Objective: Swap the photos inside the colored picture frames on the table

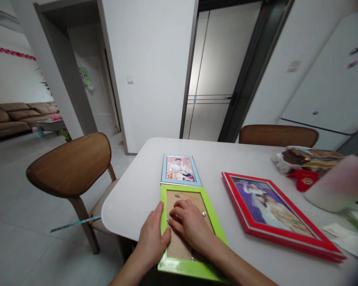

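A lime-green picture frame (214,226) lies face down near the table's front edge, its brown backing board (177,252) up. Small metal clips sit around the board, among them a right-hand clip (204,214), and a hanger (179,196) is at the top. My left hand (152,236) grips the frame's left side, thumb over the rim and fingers along the outer edge. Over the board, my right hand (191,226) has its fingers curled, the tips beside the left clip (168,219); what they pinch, if anything, is hidden. A light-blue framed photo (181,169) lies face up, touching the green frame's far edge.
Stacked red picture frames (274,206) lie to the right on the white table (131,190). Beyond them are a pinkish-white container (337,184), a red packet (306,180) and plastic bags (310,159). Wooden chairs stand at the left (74,167) and far side (277,135).
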